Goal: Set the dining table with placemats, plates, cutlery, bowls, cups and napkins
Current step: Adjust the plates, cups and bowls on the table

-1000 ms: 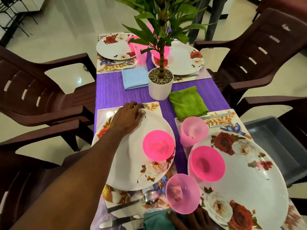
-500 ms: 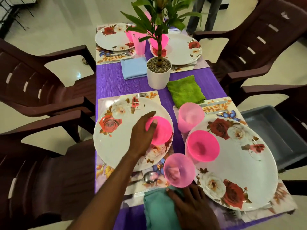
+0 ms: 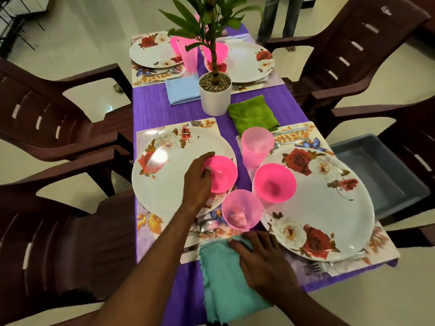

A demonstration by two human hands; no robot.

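Having left the plate's (image 3: 164, 184) far rim, the person's left hand (image 3: 199, 182) now gripped the pink bowl (image 3: 222, 172) on that plate's right side while the right hand (image 3: 261, 260) lay flat on the teal napkin (image 3: 223, 283) just below, suggesting final straightening.

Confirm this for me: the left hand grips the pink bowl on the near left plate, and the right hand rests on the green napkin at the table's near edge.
One thing is wrong: the napkin's colour. In the head view the right hand rests on the teal napkin at the table's near edge; the green napkin lies untouched beside the white plant pot. The left hand does grip the pink bowl on the near left plate.
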